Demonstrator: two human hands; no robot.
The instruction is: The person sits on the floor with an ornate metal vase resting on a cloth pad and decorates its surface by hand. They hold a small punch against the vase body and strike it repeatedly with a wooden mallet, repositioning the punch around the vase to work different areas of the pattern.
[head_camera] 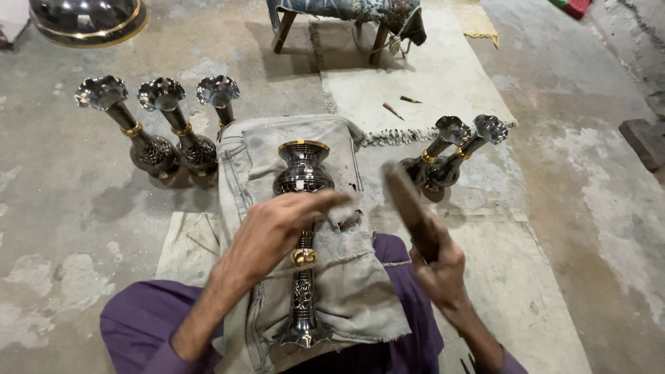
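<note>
A seated person in purple clothing is working over a dark metal vase [303,228] that is lying lengthwise on a worn grey cloth [346,277] spread across the lap, its flared mouth pointing toward the body and its gold-rimmed base pointing away. The left hand [273,232] is resting on the vase's middle, fingers draped across it and pressing down, its grip lying flat over the metal rather than wrapped around it. Just to the right, the right hand [440,266] is raised clear of the cloth, its grip closing firmly around the handle of a wooden mallet [409,204], whose head is blurring above and to the right of the vase's body. Beyond the right hand, two finished vases [450,156] with fluted mouths and gold collars are leaning together on the concrete floor [582,173]. Beyond the left hand, three more vases [166,131] are lying side by side, just past the cloth's far left corner. Farther off, two small tools [398,105] are lying on a pale mat [429,76] in front of a low wooden stool [346,17], and a large domed metal vessel [86,19] is sitting at the far left
</note>
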